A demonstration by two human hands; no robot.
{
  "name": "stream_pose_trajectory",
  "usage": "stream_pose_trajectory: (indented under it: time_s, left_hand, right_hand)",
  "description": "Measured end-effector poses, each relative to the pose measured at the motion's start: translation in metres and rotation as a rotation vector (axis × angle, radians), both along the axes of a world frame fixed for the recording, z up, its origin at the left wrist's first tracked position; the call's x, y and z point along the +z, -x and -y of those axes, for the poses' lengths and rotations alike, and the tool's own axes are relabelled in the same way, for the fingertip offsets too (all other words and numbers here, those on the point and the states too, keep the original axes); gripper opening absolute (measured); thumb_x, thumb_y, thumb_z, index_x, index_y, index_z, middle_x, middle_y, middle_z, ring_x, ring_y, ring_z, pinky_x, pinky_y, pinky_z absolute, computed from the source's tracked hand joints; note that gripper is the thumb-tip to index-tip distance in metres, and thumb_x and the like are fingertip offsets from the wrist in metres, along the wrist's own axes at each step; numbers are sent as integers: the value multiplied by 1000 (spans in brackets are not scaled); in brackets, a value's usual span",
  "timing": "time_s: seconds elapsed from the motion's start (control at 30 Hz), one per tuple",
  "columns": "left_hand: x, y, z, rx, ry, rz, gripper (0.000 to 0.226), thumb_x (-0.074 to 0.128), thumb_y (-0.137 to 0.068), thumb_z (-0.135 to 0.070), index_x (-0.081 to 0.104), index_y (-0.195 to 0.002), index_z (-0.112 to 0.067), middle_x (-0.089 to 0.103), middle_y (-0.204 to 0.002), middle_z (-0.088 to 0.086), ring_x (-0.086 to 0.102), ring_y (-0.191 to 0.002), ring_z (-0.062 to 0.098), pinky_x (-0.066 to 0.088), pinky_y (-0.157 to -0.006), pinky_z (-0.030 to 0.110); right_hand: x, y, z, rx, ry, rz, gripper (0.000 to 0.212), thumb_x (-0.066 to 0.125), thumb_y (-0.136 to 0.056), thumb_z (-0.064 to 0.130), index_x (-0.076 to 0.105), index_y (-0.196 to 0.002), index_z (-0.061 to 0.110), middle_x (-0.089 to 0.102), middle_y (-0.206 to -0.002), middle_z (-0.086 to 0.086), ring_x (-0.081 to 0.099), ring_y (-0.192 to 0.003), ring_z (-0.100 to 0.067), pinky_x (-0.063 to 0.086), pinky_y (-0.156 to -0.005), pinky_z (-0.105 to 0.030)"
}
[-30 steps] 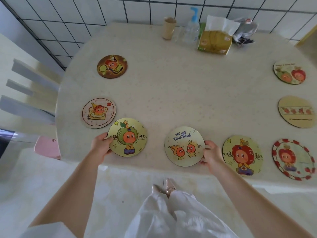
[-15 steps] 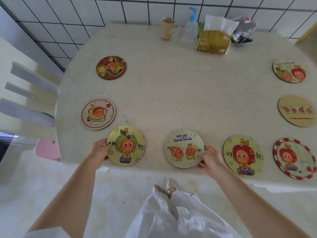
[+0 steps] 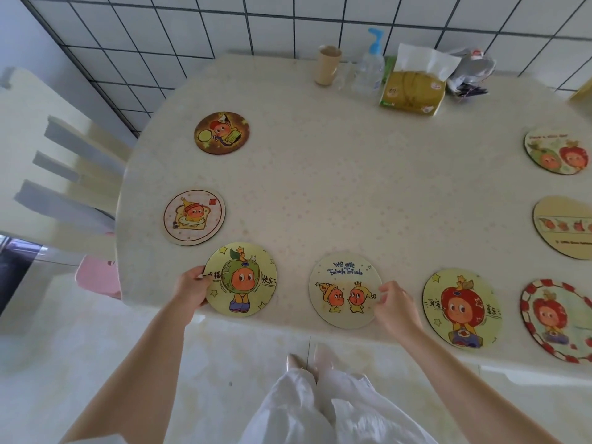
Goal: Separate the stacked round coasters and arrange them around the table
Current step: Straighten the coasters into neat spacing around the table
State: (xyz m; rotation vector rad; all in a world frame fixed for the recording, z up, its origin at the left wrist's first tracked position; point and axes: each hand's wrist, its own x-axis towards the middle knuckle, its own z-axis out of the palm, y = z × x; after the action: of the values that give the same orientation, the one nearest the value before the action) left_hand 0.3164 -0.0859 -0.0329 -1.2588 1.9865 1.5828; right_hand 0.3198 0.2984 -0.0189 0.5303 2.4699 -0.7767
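Several round cartoon coasters lie singly around the cream table (image 3: pixel 352 187). My left hand (image 3: pixel 191 289) pinches the left rim of the green-apple coaster (image 3: pixel 246 278) at the near edge. My right hand (image 3: pixel 396 307) grips the right rim of the "we are" coaster (image 3: pixel 342 290), fingers loosely curled. A brown coaster (image 3: pixel 221 133) and a toast coaster (image 3: pixel 194 216) sit at the left. To the right lie a red-haired one (image 3: pixel 461 307), a red-rimmed one (image 3: pixel 557 320), a pale yellow one (image 3: pixel 563 227) and a two-fruit one (image 3: pixel 555 150).
Along the tiled back wall stand a beige cup (image 3: pixel 327 65), a pump bottle (image 3: pixel 368 68), a tissue pack (image 3: pixel 413 88) and crumpled bags (image 3: pixel 471 72). A slatted chair (image 3: pixel 64 174) and a pink stool (image 3: pixel 99 277) are left of the table.
Both hands have slid their coasters slightly toward the near edge. My right hand's fingers have loosened on the coaster's rim.
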Motion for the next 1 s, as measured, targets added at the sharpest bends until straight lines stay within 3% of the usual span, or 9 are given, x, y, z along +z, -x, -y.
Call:
stream_pose_trajectory:
  time_s: [0.23, 0.4, 0.5, 0.57, 0.63, 0.73, 0.8, 0.9, 1.0]
  left_hand:
    - [8, -2, 0, -1, 4, -21, 20, 49, -93, 1, 62, -103, -10, 63, -105, 21, 61, -99, 39, 55, -80, 48]
    - [10, -3, 8, -29, -101, -43, 20, 49, -95, 0, 63, -95, -14, 65, -100, 18, 63, -88, 32, 53, -62, 37]
    - [7, -3, 14, -58, -175, -47, 19, 48, -95, -1, 62, -99, -13, 66, -101, 19, 65, -87, 32, 56, -70, 43]
    - [3, -1, 18, -66, -211, -39, 19, 48, -95, -1, 62, -98, -13, 67, -99, 18, 65, -86, 33, 55, -77, 48]
    - [2, 0, 22, -63, -240, -28, 19, 48, -95, -1, 62, -95, -13, 68, -96, 16, 65, -83, 32, 56, -72, 43]
    - [-1, 2, 33, -86, -233, -7, 17, 50, -94, 0, 63, -97, -11, 69, -94, 15, 69, -79, 29, 58, -60, 37]
    - [-2, 4, 41, -160, -199, 4, 15, 52, -93, 1, 62, -102, -6, 70, -98, 19, 70, -81, 31, 60, -58, 37]
    - [-6, 12, 51, -328, -143, -2, 11, 56, -92, 0, 62, -97, -6, 68, -102, 21, 68, -93, 38, 60, -75, 50]
    - [-5, 20, 58, -536, -47, -31, 6, 60, -91, -10, 64, -92, -14, 71, -95, 13, 71, -83, 31, 61, -71, 41]
  right_hand:
    - [4, 19, 56, 62, 246, 21, 27, 51, -88, 11, 62, -113, 15, 65, -105, 1, 63, -97, -20, 47, -77, -26]
    - [6, 32, 123, 28, 453, 169, 34, 52, -86, 14, 56, -120, 12, 62, -110, -4, 65, -97, -23, 55, -89, -45]
    - [1, 40, 156, 12, 442, 188, 41, 54, -87, 14, 52, -127, 6, 59, -120, -10, 61, -109, -29, 52, -95, -47]
    - [-3, 45, 171, -16, 439, 192, 25, 55, -90, 15, 59, -114, 9, 65, -107, -8, 65, -104, -31, 56, -89, -47]
    - [-4, 48, 182, -51, 465, 207, 13, 54, -91, 12, 65, -99, 13, 68, -90, -3, 70, -90, -28, 61, -78, -42]
    - [-5, 50, 200, -81, 410, 171, 16, 54, -91, 6, 65, -89, 18, 71, -91, -8, 72, -82, -30, 62, -72, -42]
    - [-6, 48, 209, -111, 371, 154, 21, 55, -90, 3, 62, -82, 20, 70, -91, -10, 72, -79, -31, 62, -70, -45]
    - [-10, 38, 219, -177, 304, 125, 21, 55, -88, 3, 60, -78, 20, 70, -90, -13, 71, -81, -33, 61, -69, -49]
    - [-12, 27, 225, -209, 216, 32, 15, 57, -86, 5, 61, -86, 19, 70, -93, -8, 68, -83, -28, 59, -74, -48]
